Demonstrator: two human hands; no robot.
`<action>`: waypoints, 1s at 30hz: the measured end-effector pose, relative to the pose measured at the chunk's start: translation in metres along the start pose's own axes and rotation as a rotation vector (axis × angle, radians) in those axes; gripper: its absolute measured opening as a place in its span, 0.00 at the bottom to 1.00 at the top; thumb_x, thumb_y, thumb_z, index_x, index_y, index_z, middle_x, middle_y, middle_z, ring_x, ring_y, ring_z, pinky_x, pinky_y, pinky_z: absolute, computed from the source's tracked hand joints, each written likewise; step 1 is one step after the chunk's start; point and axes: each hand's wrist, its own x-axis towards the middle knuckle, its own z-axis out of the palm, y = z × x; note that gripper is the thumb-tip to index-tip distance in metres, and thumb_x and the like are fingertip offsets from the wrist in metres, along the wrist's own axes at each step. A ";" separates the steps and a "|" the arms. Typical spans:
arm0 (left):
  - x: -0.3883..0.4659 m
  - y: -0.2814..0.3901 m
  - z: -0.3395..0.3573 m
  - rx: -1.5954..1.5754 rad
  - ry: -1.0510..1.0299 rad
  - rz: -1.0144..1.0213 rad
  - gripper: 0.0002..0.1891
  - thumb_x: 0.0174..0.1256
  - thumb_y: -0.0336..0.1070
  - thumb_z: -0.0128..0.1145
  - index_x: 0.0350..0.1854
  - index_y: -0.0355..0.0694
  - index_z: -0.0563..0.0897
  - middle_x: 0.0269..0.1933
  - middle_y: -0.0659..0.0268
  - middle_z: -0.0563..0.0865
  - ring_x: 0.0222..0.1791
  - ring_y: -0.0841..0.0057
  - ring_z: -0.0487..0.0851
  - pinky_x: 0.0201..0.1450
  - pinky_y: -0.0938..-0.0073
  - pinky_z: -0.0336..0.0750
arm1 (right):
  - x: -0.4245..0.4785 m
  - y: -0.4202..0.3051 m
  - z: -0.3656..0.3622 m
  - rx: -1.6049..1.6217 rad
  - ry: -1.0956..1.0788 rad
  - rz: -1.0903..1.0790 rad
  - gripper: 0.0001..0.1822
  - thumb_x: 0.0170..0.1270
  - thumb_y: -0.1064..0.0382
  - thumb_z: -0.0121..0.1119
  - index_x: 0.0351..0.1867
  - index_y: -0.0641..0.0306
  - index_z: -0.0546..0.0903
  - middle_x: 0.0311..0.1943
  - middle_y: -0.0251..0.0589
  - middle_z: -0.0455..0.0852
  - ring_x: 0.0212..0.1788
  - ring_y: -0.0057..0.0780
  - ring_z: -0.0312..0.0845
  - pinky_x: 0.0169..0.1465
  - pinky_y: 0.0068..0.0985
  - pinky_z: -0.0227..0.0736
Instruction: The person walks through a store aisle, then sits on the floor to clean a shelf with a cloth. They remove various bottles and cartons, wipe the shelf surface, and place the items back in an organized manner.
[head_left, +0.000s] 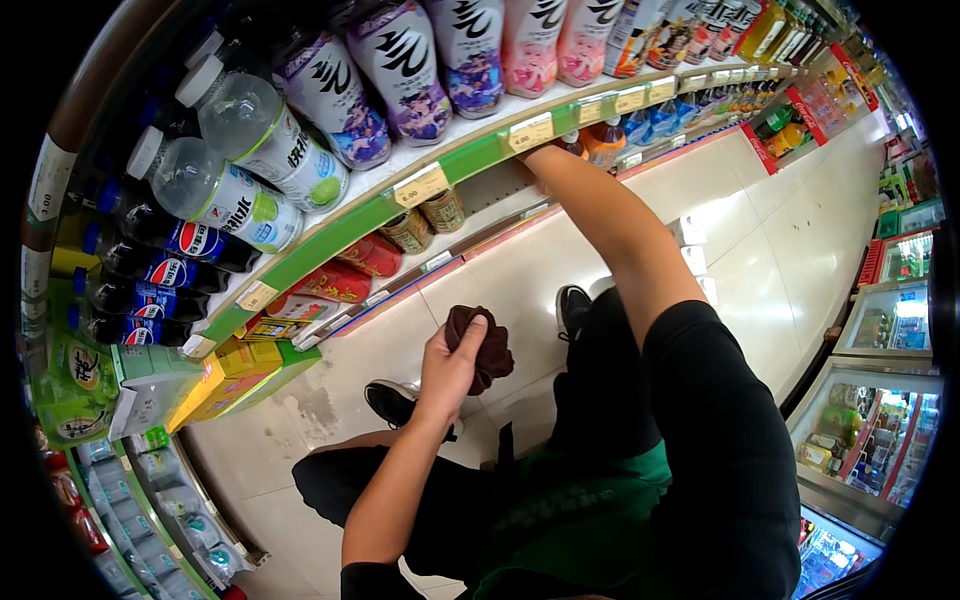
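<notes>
A crumpled dark brown cloth (487, 352) is gripped in my left hand (454, 360), thumb on top, above the tiled floor. My right arm reaches under the green-edged upper shelf (480, 166); only the back part of my right hand (538, 166) shows near the price tags, and its fingers are hidden below the shelf. Close to it on the lower shelf stand orange-drink bottles (604, 141). To its left, past a bare stretch of lower shelf (499, 184), are gold cans (444, 210) and red cans (371, 255).
Bottles with purple labels (401, 71), clear bottles with white caps (262, 135) and Pepsi bottles (180, 232) line the upper shelf. Yellow cartons (225, 379) jut out at the left. Red Coca-Cola crates (806, 112) stand at the far right end, glass-fronted coolers (862, 427) along the right.
</notes>
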 end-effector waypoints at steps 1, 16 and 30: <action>-0.002 0.005 0.001 -0.013 0.004 -0.016 0.12 0.75 0.43 0.61 0.41 0.37 0.83 0.36 0.69 0.87 0.33 0.84 0.82 0.38 0.78 0.79 | 0.003 -0.002 0.004 -0.023 -0.034 0.015 0.27 0.71 0.42 0.50 0.62 0.57 0.78 0.65 0.48 0.78 0.66 0.47 0.73 0.70 0.42 0.65; -0.005 0.012 0.003 -0.014 -0.040 0.019 0.14 0.76 0.44 0.60 0.42 0.36 0.83 0.36 0.67 0.87 0.33 0.82 0.84 0.38 0.76 0.80 | -0.019 -0.015 0.001 0.003 -0.041 0.023 0.31 0.69 0.43 0.54 0.69 0.53 0.72 0.71 0.47 0.71 0.72 0.49 0.65 0.73 0.42 0.62; -0.013 -0.007 0.008 0.131 -0.003 0.135 0.12 0.74 0.44 0.61 0.41 0.39 0.85 0.36 0.70 0.88 0.34 0.82 0.84 0.40 0.76 0.79 | -0.298 -0.013 -0.155 0.532 0.314 0.349 0.37 0.47 0.52 0.80 0.61 0.49 0.78 0.47 0.51 0.73 0.46 0.50 0.78 0.52 0.38 0.77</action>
